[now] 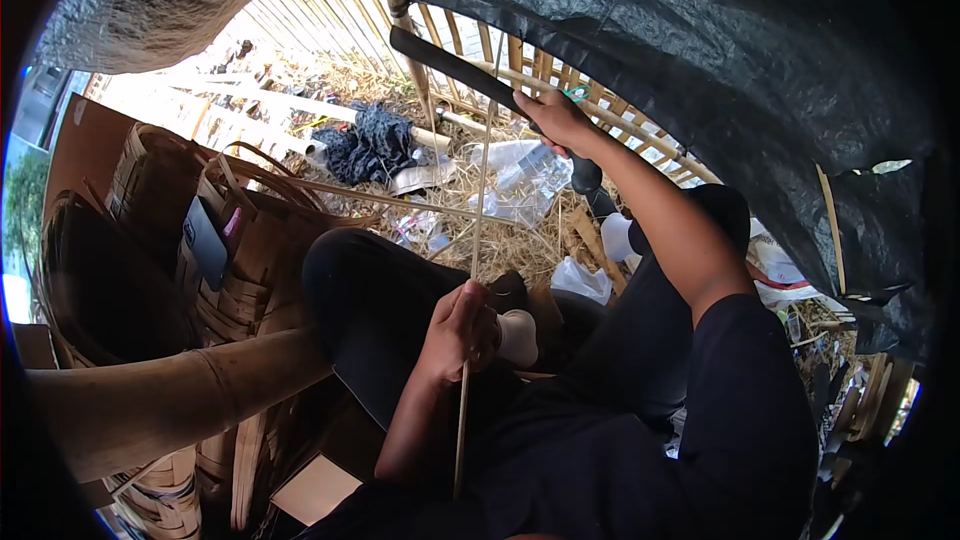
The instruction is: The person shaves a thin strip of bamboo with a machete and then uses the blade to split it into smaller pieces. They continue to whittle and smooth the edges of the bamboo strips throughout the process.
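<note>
My left hand (460,335) is closed around a long thin bamboo strip (483,185), in front of my lap. The strip stands nearly upright in view, running up past the hand and down toward my shirt. Stretched out at the upper right, my right hand (560,123) grips a machete (450,64) by its handle, whose dark rounded end shows below the fist. The long dark blade points to the upper left and overlaps the upper part of the strip in this view.
Woven bamboo baskets (150,185) and a thick bamboo pole (180,395) are at my left. A dark tarp (700,50) hangs overhead and to the right. Straw, plastic bags (520,175) and a black crumpled cloth (370,143) lie ahead, before a slatted bamboo fence (320,25).
</note>
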Tool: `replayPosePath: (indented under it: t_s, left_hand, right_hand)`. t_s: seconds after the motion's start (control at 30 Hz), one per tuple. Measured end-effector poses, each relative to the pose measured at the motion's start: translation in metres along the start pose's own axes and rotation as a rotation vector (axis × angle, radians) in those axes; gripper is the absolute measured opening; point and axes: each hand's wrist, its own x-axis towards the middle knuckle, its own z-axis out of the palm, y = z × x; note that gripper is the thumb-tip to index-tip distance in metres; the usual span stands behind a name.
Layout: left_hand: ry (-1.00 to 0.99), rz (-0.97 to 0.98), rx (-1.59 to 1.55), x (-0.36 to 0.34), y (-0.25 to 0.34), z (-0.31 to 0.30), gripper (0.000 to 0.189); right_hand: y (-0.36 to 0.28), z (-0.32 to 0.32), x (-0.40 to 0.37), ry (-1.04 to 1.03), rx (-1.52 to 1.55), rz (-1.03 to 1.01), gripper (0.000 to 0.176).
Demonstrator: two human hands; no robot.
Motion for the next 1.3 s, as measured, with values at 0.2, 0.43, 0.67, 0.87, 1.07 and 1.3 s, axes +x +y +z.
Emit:
replayPosePath:
  t_s: [0.2,0.43,0.67,0.87,1.07,1.3]
  left_hand:
    - [-0.1,-0.089,-0.167,0.006,-0.005,-0.008,0.028]
    - [-0.041,0.062,0.063,0.006,-0.001,-0.004,0.03]
    - [0.008,-0.014,0.094,-0.001,-0.003,-0.008,0.032]
    - [0.069,0.01,0.23,0.002,0.009,-0.006,0.041]
    - [0.085,0.119,0.454,-0.004,0.017,-0.002,0.037]
    - [0.102,0.134,0.346,0.005,0.008,-0.002,0.039]
  right_hand:
    - [-0.002,0.037,-0.026,-0.216,-0.392,-0.214,0.058]
    - [-0.01,0.015,-0.01,-0.007,0.145,0.052,0.054]
    - [-0.01,0.032,-0.028,-0.263,-0.298,-0.056,0.053]
    - [0.018,0.051,-0.015,-0.298,0.048,0.098,0.049]
    - [-0.014,0.03,-0.032,-0.392,0.238,0.134,0.053]
    - [-0.029,0.055,-0.057,-0.514,-0.096,-0.276,0.059]
